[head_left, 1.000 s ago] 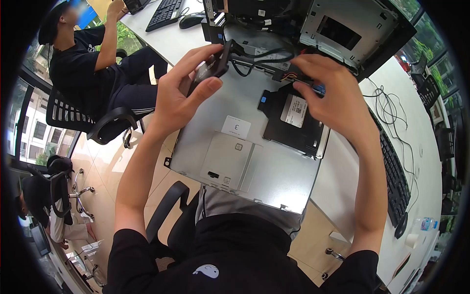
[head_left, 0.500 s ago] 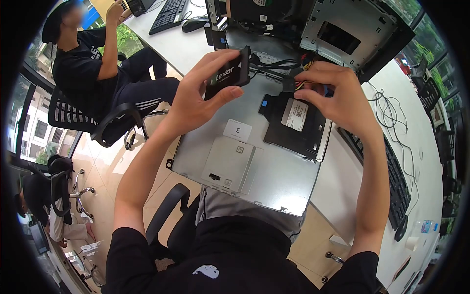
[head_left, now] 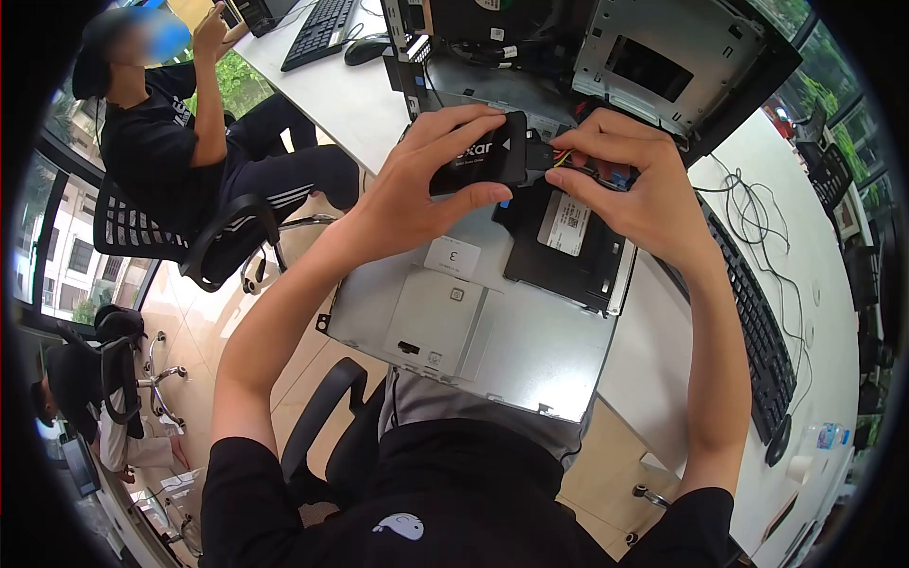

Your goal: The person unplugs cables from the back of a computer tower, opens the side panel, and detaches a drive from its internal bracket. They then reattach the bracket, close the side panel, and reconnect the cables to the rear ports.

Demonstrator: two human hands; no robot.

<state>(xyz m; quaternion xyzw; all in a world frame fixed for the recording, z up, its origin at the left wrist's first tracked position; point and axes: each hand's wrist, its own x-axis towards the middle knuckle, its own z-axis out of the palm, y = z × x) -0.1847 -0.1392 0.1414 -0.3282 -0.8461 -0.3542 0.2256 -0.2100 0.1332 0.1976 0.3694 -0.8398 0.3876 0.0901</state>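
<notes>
My left hand grips a flat black Lexar drive by its edges, label facing up. My right hand pinches a black cable connector with red, yellow and black wires, held against or very near the drive's right end; whether it is plugged in I cannot tell. Below them lies a metal computer side panel. On the panel sits a black drive unit with a white label. A small card marked 3 lies left of it. The open computer case stands beyond my hands.
A keyboard and mouse lie at the right, with loose cables behind. Another keyboard and mouse are at the upper left. A seated person is at the left, another person lower down.
My left hand has moved right with the Lexar drive, turning it flatter. My right hand has brought the connector slightly left, to the drive's end. The panel has shifted slightly.
</notes>
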